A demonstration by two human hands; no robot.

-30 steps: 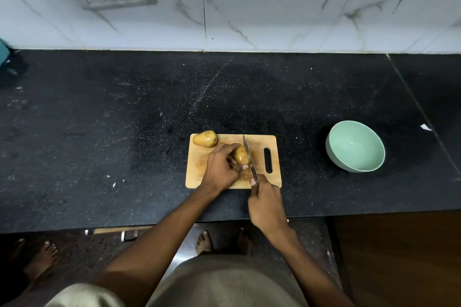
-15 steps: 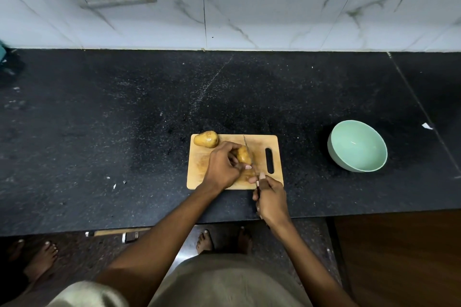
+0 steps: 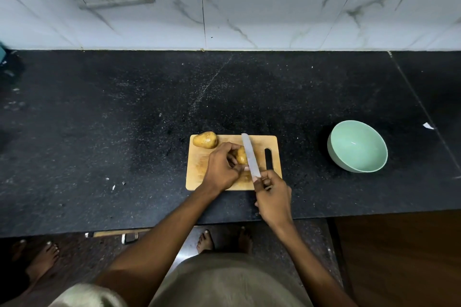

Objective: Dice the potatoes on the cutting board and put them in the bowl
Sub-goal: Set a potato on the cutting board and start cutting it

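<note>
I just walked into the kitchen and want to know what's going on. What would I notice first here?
First, the small wooden cutting board at the near edge of the black stone counter, where the left hand grips a yellow-brown potato and the right hand holds a long steel knife beside it. Next, the pale green bowl stands empty to the right.

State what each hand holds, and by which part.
Left hand grips the potato on its left side; right hand holds the knife by its handle.
</note>
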